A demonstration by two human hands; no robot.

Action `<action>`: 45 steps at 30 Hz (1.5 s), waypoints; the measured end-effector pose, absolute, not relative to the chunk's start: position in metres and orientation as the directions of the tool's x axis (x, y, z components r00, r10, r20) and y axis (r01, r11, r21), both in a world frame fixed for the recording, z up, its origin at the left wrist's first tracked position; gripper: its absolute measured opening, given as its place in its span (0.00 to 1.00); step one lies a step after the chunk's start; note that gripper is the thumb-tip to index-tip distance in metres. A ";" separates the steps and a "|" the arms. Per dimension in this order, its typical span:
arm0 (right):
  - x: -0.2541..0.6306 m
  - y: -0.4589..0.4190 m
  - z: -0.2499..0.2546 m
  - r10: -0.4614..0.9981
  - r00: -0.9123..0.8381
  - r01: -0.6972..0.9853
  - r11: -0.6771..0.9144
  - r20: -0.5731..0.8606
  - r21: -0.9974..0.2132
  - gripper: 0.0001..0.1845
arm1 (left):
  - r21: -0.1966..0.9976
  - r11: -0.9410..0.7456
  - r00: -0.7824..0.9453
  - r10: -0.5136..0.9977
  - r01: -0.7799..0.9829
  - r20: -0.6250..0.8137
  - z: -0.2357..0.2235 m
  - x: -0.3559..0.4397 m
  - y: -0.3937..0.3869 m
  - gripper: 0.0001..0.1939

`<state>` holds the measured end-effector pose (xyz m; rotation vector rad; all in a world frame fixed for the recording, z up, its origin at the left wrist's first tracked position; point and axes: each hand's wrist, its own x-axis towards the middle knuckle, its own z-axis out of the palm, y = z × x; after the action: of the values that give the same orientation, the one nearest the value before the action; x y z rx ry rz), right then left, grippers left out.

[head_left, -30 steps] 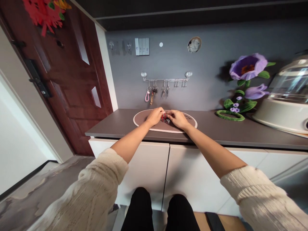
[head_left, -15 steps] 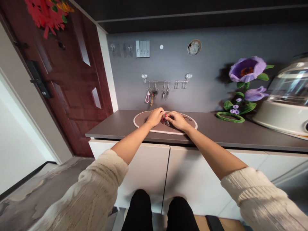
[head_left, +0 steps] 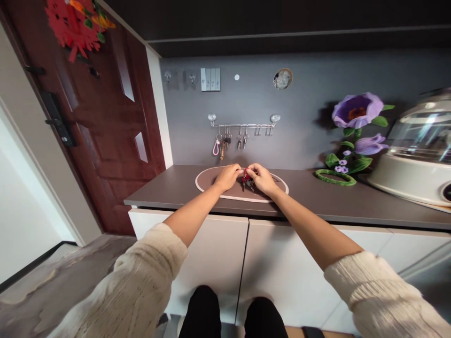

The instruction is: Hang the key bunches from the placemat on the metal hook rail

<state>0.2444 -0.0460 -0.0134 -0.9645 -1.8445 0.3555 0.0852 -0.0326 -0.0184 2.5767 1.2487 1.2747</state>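
Note:
Above the oval placemat (head_left: pixel 211 180), my right hand (head_left: pixel 261 179) pinches the red cord of a bunch of keys (head_left: pixel 248 183). The keys dangle dark and metallic under the fingers, and part of the bunch is hidden by this hand. My left hand (head_left: pixel 228 177) is closed in a pinch right beside the red cord. What lies between its fingertips is too small to make out. On the right part of the mat, beyond my right hand, lies a thin dark item, partly covered.
On the wall, a hook rail (head_left: pixel 243 125) carries several keys (head_left: pixel 226 141) and a pink carabiner (head_left: pixel 216 148). To the right on the counter (head_left: pixel 299 192) stand a purple fabric flower (head_left: pixel 357 110) and a cream appliance (head_left: pixel 416 173) with a clear cover. A dark red door (head_left: pixel 105 141) is at left.
The red cord and keys have come up off the mat and show more between my hands. My right hand's fingers have turned upward with the cord. The view has tilted slightly up.

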 end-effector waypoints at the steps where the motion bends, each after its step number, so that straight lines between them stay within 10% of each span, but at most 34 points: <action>1: 0.245 -0.045 -0.013 0.749 -0.190 0.450 0.641 0.635 -0.622 0.11 | 0.327 -0.680 0.352 0.659 0.656 0.665 -0.018 0.085 -0.033 0.10; 21: 0.251 -0.040 0.002 0.856 -0.055 -0.010 0.515 0.514 -0.857 0.13 | 0.240 -0.649 0.358 0.646 0.722 0.674 -0.023 0.088 -0.026 0.12; 45: 0.252 0.002 0.069 0.813 -0.078 0.158 0.581 0.577 -0.798 0.13 | 0.250 -0.669 0.369 0.639 0.700 0.675 -0.023 0.092 -0.023 0.14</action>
<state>0.2522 0.0018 0.0688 -0.8392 -1.5849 0.6655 0.0919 -0.0234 -0.0228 2.6632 1.3058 1.2543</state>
